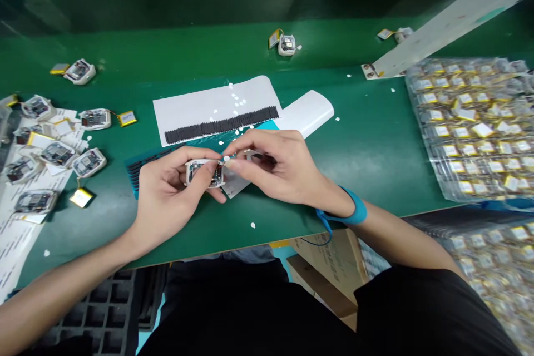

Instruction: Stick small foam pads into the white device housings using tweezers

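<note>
My left hand [171, 194] is closed around a small white watch-like case [217, 178], its open side up with the circuit board showing. The thumb lies across the board. At the case's right edge, my right hand [271, 164] has its thumb and index finger in a pinch. A small white round tab [226, 159] shows at those fingertips. Beneath the hands lies a teal sheet with black foam strips [136, 169]. Just behind them, a white backing sheet [183, 108] carries a row of black foam strips [221, 124].
Several open cases with yellow batteries [94, 118] lie at the left, some on printed paper. Another case [287, 44] sits at the back. A clear tray of batteried units [471, 133] stands right, beside a slanted white post [438, 22]. A blue wrist strap [354, 208] has a cord.
</note>
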The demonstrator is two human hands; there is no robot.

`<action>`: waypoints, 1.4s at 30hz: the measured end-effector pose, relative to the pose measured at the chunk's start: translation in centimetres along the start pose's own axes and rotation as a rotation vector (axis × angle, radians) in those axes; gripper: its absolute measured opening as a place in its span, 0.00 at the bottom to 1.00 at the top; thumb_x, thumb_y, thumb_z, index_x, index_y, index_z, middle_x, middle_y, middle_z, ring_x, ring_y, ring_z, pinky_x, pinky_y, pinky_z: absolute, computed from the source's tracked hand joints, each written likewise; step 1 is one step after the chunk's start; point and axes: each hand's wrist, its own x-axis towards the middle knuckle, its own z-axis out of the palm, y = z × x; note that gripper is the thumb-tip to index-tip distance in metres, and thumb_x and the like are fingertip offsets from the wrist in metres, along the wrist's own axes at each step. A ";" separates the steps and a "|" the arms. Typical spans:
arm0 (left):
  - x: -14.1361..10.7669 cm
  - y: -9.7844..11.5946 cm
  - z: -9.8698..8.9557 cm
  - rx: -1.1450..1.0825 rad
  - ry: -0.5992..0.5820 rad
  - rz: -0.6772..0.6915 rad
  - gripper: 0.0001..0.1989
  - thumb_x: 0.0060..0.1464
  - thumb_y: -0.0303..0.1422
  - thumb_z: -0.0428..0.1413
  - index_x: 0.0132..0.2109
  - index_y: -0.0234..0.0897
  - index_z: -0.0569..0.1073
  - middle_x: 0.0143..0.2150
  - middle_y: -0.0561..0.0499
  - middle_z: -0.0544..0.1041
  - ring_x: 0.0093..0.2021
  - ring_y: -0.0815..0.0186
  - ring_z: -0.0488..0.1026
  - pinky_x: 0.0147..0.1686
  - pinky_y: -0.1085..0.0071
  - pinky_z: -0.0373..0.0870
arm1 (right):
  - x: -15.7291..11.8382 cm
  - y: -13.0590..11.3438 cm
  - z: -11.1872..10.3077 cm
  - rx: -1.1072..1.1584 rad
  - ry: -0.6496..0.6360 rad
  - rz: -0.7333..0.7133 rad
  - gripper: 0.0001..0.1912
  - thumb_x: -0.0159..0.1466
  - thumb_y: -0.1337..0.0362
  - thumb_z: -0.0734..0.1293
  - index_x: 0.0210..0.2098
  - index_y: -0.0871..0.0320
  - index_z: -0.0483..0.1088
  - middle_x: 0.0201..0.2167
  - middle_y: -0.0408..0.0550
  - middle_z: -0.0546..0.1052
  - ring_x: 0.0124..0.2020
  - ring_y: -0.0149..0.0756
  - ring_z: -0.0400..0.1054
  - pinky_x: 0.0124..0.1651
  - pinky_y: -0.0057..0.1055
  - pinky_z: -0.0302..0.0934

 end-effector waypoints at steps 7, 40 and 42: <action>-0.4 -0.3 0.4 0.014 -0.031 0.036 0.02 0.62 0.30 0.62 0.41 0.40 0.81 0.29 0.55 0.84 0.23 0.63 0.83 0.22 0.74 0.79 | -0.1 0.1 0.3 -0.052 0.027 -0.058 0.06 0.73 0.63 0.71 0.41 0.60 0.74 0.34 0.41 0.80 0.33 0.25 0.73 0.35 0.23 0.66; -0.6 0.1 0.3 -0.027 -0.071 0.008 0.03 0.63 0.29 0.61 0.40 0.36 0.80 0.26 0.57 0.82 0.21 0.67 0.82 0.23 0.77 0.76 | -0.9 1.0 -0.6 -0.367 -0.037 -0.333 0.07 0.74 0.71 0.67 0.50 0.60 0.74 0.37 0.41 0.85 0.33 0.24 0.78 0.34 0.22 0.72; -0.6 0.1 0.4 -0.035 -0.068 0.009 0.03 0.63 0.29 0.61 0.40 0.36 0.81 0.25 0.57 0.82 0.21 0.66 0.82 0.23 0.77 0.76 | -0.9 1.0 -0.6 -0.336 -0.037 -0.330 0.07 0.74 0.71 0.67 0.51 0.60 0.74 0.39 0.42 0.85 0.35 0.25 0.80 0.36 0.22 0.73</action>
